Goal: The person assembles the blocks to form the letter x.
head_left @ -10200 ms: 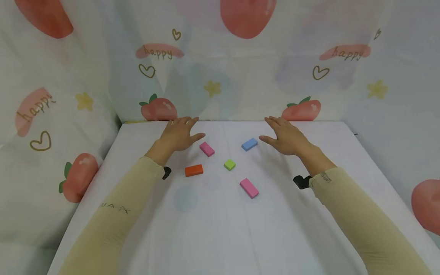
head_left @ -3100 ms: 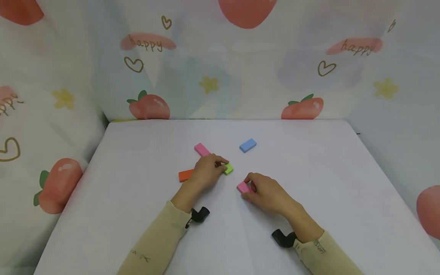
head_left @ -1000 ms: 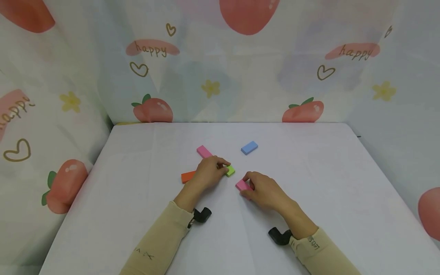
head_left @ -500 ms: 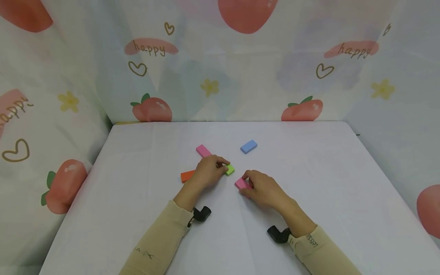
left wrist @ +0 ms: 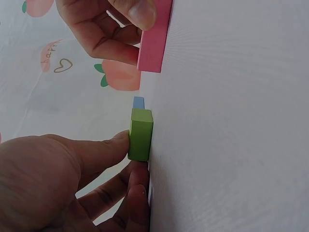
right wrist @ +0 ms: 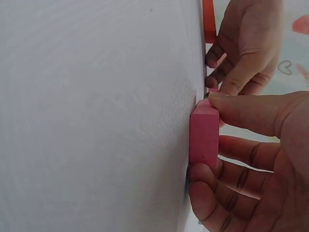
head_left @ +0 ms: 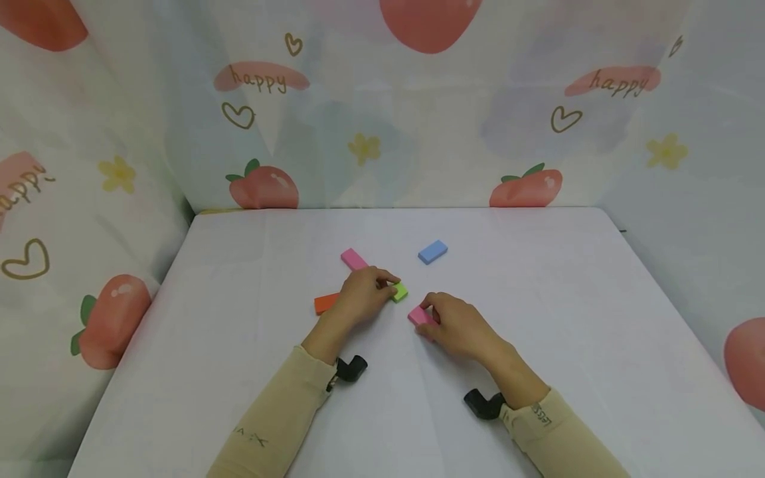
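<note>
My left hand pinches a small green block lying on the white table; in the left wrist view the thumb presses the green block with the fingers curled on its other side. My right hand grips a pink block just right of and nearer than the green one. In the right wrist view the thumb and fingers clamp the pink block flat against the table. The two blocks lie close together but apart.
An orange block pokes out behind my left hand, a second pink block lies just beyond it, and a blue block sits farther back. Strawberry-print cloth walls close off the back and both sides.
Ten seconds ago both hands lay flat and open near the far blocks. Since then each has taken hold of a block, and the pink block has slid a little toward the green one.
</note>
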